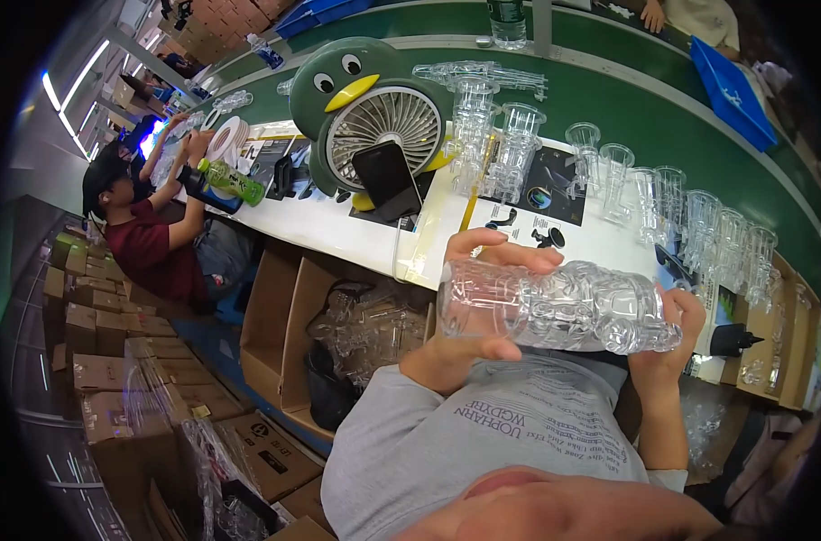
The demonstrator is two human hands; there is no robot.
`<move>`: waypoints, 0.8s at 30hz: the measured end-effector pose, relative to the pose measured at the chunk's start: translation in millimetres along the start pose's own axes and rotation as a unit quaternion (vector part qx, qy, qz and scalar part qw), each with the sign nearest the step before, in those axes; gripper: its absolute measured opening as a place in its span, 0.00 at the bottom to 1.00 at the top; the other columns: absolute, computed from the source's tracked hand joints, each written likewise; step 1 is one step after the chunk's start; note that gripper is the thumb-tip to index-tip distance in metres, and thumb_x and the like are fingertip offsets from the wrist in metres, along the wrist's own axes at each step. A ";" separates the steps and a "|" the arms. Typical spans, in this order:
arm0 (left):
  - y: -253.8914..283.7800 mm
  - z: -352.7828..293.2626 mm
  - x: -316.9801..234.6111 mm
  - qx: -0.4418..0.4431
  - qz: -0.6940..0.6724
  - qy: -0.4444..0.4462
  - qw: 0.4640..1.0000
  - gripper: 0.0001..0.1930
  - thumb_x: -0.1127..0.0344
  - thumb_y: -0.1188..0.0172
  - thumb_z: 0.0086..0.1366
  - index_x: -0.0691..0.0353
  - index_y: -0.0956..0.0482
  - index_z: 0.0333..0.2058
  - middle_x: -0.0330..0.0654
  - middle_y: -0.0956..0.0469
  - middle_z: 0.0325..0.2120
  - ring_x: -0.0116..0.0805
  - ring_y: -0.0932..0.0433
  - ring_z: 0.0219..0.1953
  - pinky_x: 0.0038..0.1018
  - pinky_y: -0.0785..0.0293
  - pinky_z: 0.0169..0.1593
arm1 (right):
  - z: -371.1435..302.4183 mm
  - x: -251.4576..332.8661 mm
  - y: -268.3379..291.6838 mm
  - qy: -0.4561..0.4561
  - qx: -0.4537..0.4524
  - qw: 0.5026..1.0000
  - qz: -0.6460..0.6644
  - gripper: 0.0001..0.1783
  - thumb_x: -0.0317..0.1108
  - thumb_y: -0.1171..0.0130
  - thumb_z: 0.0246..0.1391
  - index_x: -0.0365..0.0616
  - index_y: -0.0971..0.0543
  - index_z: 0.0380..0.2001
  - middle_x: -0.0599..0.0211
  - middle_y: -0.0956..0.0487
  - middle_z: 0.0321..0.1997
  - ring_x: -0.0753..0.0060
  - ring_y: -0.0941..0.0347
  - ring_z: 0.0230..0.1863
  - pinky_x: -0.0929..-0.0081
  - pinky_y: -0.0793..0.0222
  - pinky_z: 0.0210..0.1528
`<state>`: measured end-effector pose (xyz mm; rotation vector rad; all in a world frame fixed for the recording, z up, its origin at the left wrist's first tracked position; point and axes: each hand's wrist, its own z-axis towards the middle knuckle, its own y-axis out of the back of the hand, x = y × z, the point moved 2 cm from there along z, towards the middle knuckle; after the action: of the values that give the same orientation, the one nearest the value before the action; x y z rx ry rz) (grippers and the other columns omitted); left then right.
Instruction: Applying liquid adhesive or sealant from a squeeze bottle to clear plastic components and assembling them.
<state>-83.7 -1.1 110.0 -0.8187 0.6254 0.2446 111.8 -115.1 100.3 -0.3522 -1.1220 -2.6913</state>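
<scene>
A clear moulded plastic container (564, 307), shaped like a figure, lies on its side in the air in front of my chest. Its wide round end is at the left, and knobbly shapes run toward the right. My left hand (451, 353) wraps around the wide end, fingers above and thumb below. At the narrower end, my right hand (670, 347) grips the tip; some of its fingers are hidden behind the plastic. Beyond my hands, a row of similar clear containers (645, 203) stands upright along the white work surface (447, 212).
A green penguin-shaped fan (307, 104) stands on the table with a dark phone (386, 180) leaning against it. Below the table edge, an open cardboard box (293, 361) holds clear pieces. A co-worker (153, 239) sits at the left. A blue tray (731, 95) lies at the far right.
</scene>
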 end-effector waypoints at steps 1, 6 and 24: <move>1.2 -1.9 -1.1 -0.036 -0.003 0.014 0.999 0.43 0.63 0.26 0.33 0.59 0.44 0.48 0.49 0.30 0.37 0.48 0.33 0.48 0.45 0.41 0.56 | 0.5 -0.6 -1.3 0.012 -0.021 1.000 -0.015 0.28 0.27 0.38 0.30 0.41 0.28 0.42 0.61 0.33 0.34 0.59 0.37 0.37 0.67 0.42 0.40; 17.0 -9.1 -5.3 0.128 0.068 -0.088 0.985 0.31 0.67 0.30 0.38 0.54 0.37 0.42 0.46 0.26 0.37 0.44 0.31 0.46 0.45 0.54 0.60 | 18.8 18.1 1.0 -0.024 0.138 0.990 0.029 0.25 0.27 0.39 0.32 0.38 0.29 0.40 0.57 0.31 0.40 0.55 0.34 0.42 0.67 0.40 0.45; 56.1 -10.5 2.1 -0.068 0.125 -0.182 0.973 0.30 0.61 0.43 0.51 0.57 0.46 0.52 0.54 0.39 0.48 0.49 0.41 0.53 0.42 0.46 0.56 | 128.6 -41.6 -1.0 -0.118 0.027 0.983 0.138 0.27 0.31 0.38 0.38 0.41 0.31 0.45 0.66 0.26 0.37 0.76 0.31 0.39 0.77 0.36 0.43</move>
<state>-110.9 28.5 69.4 -0.7997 0.3660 0.6589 169.0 -18.2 175.2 -0.7736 -1.1107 -2.4171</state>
